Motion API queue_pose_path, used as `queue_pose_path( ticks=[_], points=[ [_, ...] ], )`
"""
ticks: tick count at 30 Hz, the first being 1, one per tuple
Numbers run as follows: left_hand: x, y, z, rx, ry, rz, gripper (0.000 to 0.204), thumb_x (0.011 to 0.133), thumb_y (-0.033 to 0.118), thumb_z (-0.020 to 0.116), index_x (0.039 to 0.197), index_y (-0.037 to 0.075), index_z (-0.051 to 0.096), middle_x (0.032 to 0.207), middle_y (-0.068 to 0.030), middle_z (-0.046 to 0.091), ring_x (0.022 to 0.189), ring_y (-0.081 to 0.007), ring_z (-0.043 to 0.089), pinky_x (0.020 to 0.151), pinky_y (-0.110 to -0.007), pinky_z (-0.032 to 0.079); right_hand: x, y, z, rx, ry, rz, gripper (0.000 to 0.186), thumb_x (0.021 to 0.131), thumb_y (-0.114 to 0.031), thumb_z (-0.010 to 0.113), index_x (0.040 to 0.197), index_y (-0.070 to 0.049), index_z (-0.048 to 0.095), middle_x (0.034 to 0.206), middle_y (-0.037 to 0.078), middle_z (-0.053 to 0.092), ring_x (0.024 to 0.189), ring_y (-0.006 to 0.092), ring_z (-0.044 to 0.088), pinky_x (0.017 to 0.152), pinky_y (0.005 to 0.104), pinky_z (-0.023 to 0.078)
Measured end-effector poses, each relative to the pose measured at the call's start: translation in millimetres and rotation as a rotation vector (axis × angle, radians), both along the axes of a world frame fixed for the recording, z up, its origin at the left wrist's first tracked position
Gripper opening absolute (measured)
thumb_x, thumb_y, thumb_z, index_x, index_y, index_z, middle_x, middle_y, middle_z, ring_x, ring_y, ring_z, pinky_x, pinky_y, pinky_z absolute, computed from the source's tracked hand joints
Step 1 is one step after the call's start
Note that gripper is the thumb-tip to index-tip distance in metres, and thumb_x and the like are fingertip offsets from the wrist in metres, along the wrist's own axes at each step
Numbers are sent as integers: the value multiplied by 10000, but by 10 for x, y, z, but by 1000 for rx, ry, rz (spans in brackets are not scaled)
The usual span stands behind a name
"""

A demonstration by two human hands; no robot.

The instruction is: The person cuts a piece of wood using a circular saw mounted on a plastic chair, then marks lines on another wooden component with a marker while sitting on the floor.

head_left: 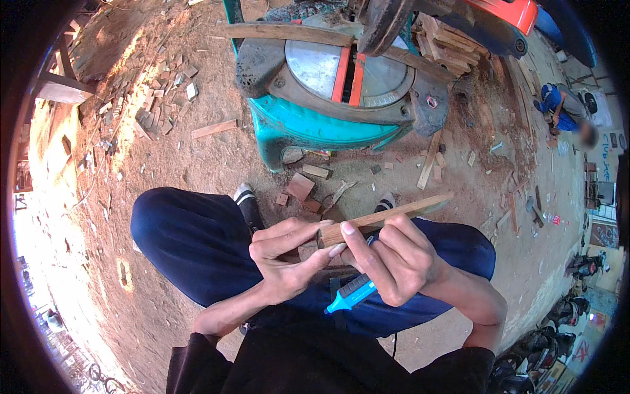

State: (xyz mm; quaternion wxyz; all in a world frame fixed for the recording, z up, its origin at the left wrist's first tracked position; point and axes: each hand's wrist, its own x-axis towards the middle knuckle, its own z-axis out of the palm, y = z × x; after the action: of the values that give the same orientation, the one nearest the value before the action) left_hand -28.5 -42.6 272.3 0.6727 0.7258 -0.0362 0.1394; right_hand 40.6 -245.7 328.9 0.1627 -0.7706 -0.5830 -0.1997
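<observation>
In front of my lap I hold a narrow wooden strip (400, 213) that slants up to the right. My left hand (285, 256) pinches a small wooden block (307, 250) against the strip's left end; fingers partly hide where the two meet. My right hand (397, 262) grips the strip near that same end, thumb and fingers along it. A light blue marker (354, 293) is also tucked in my right hand, its tip pointing down to the left.
Ahead stands a mitre saw (315, 65) on a teal plastic stool (328, 125), a wooden strip (289, 31) across it. Offcuts (300, 186) litter the dirt floor between my feet. Stacked boards (446, 43) lie behind the saw. Another person (564, 108) sits far right.
</observation>
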Motion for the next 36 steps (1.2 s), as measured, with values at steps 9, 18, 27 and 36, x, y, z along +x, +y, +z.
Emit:
queue_pose_path(
  ticks=[9, 18, 27, 36],
  points=[
    [30, 78, -44, -75, 74, 54, 324, 762, 20, 865, 1056, -79, 773, 806, -112, 734, 683, -116, 640, 596, -254, 477, 92, 51, 70, 114, 338, -25, 726, 823, -310, 782, 1359, 128, 562, 708, 22, 494, 628, 185, 488, 618, 342, 445],
    [151, 214, -90, -587, 223, 194, 273, 913, 107, 789, 1126, -60, 754, 969, -58, 726, 847, -95, 659, 756, -242, 540, 146, -36, 135, 255, 524, -89, 618, 854, -189, 795, 1344, 78, 530, 1095, 181, 691, 740, 277, 599, 731, 380, 461],
    [177, 151, -68, -461, 108, 235, 278, 896, 39, 787, 1144, -79, 745, 895, -33, 691, 760, -64, 602, 671, -210, 472, 109, 30, 43, 374, 590, -173, 571, 834, -17, 807, 1351, 55, 579, 1119, 186, 715, 743, 269, 624, 670, 377, 499],
    [130, 139, -166, -351, 90, 247, 303, 841, -1, 816, 1130, -71, 756, 828, -38, 683, 716, -67, 576, 625, -221, 426, 49, 90, 41, 416, 691, -236, 420, 859, 10, 744, 1265, 48, 646, 1008, 148, 690, 761, 267, 592, 697, 366, 486]
  ],
)
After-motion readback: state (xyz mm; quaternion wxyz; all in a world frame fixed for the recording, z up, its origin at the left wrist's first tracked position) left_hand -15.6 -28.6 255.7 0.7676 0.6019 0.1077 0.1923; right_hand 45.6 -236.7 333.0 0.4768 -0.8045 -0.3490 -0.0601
